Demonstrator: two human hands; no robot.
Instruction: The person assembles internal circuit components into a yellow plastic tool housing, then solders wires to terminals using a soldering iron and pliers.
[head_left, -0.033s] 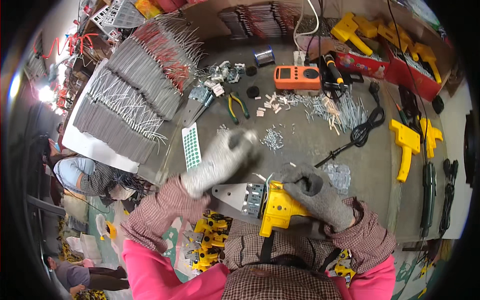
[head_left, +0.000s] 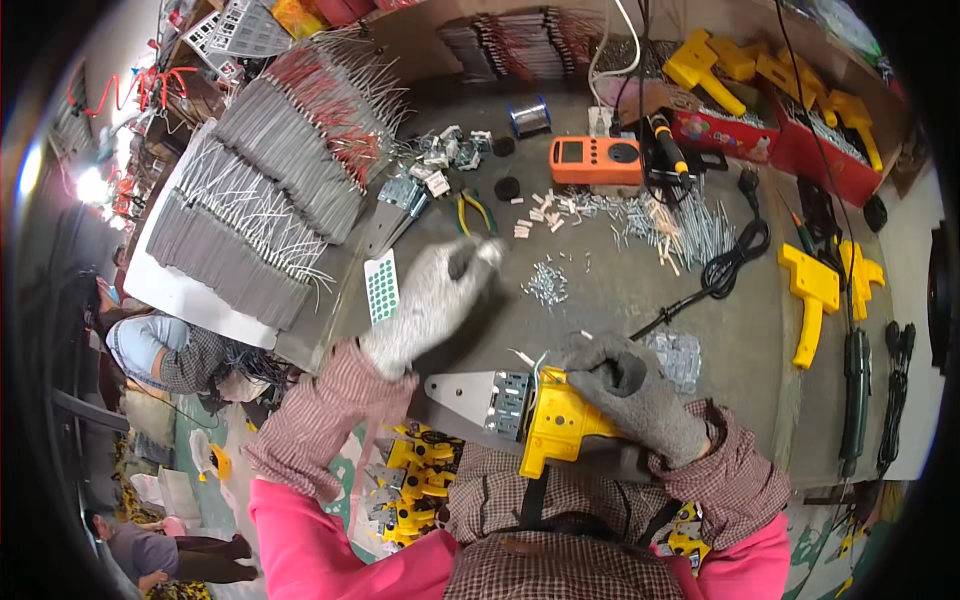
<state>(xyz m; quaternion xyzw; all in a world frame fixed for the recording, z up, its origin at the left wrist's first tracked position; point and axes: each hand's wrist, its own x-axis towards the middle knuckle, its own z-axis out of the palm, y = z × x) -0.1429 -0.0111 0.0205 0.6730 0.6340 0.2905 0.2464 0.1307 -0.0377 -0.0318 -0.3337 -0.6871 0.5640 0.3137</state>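
Note:
My left hand [head_left: 440,295], in a light grey glove, is raised over the bench beside green-and-yellow pliers [head_left: 487,212]. Its thumb and fingertips are pinched together; whatever is between them is too small to make out. My right hand [head_left: 635,390], in a darker grey glove, is closed on a yellow plastic handle shell [head_left: 558,420] at the bench's near edge. Thin wires [head_left: 535,362] stick up from the shell. A grey metal plate [head_left: 465,389] with a block of terminals [head_left: 508,402] extends from its left side.
Small screws [head_left: 546,284] lie mid-bench. Behind them are an orange meter [head_left: 595,160], a solder spool [head_left: 529,116] and pale connectors [head_left: 540,212]. Stacked grey wired strips [head_left: 290,150] fill the left. A coiled black cord [head_left: 735,255] and yellow shells [head_left: 808,300] lie right.
My left hand has shifted slightly up and to the left, now overlapping the pliers' lower end. My right hand and the yellow shell have hardly moved.

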